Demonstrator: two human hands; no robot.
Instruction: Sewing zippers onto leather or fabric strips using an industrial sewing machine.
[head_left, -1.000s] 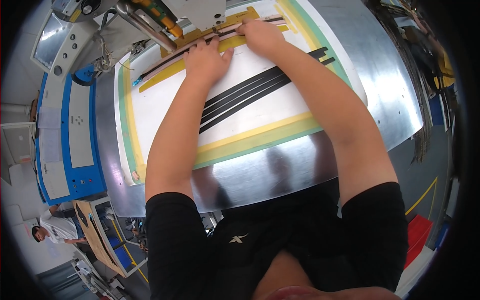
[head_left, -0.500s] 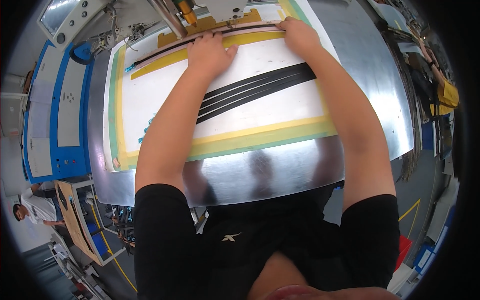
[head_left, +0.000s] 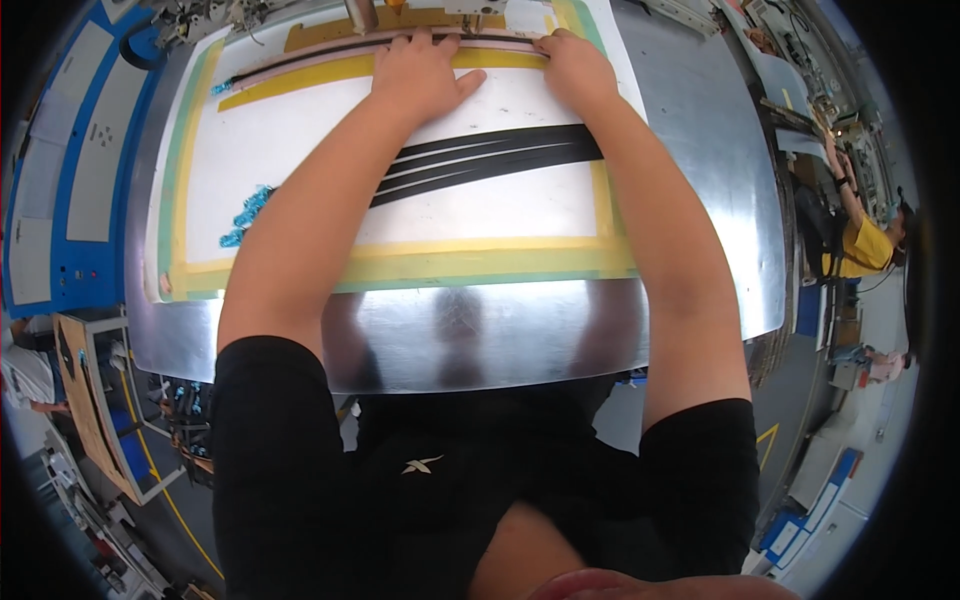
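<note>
Metal desk (head_left: 700, 200) carries a white board (head_left: 450, 215), a black strip (head_left: 300, 60) lying along its far side under the spread grip of the left hand (head_left: 418, 80), the right hand (head_left: 580, 75) farther right, pinch undeterminable; even pressure and straight alignment are advisable, clear of the loose strips (head_left: 560, 152) nearer.

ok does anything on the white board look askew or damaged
Slightly: the loose black strips fan apart leftward, while the single strip under the left hand lies neatly. No spill or obvious damage shows.
</note>
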